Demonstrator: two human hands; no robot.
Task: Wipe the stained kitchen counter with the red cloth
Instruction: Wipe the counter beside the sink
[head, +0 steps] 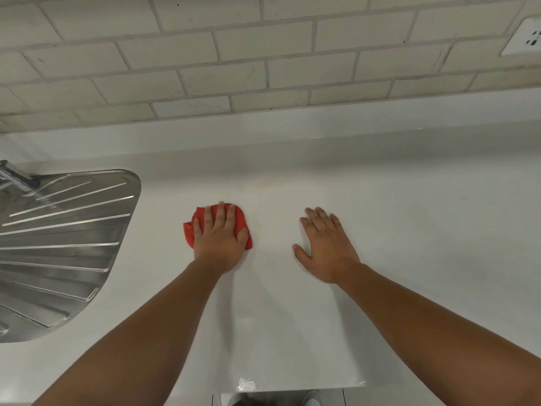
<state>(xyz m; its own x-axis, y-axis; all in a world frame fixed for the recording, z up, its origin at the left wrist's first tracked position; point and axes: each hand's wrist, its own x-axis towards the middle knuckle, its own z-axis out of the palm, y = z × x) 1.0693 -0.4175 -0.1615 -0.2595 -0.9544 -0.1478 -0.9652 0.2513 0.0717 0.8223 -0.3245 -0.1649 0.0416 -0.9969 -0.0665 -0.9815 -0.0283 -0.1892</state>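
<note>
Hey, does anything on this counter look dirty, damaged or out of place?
A faint yellowish stain marks the white counter just right of the red cloth under the left hand. At the counter's front edge, a crinkled shiny scrap, perhaps peeling film, looks damaged. Nothing else stands out.

- This is a kitchen, most likely in a home.
- Pale brick-pattern tiles (263, 54) with grey grout cover the wall behind the white bench (409, 200).
- A ribbed stainless steel drainboard (67, 230) is set into the bench at the left.
- A chrome tap (14, 177) stands at the drainboard's far corner.
- 1 white wall socket (524, 39) sits in the tiles, far right.
</note>
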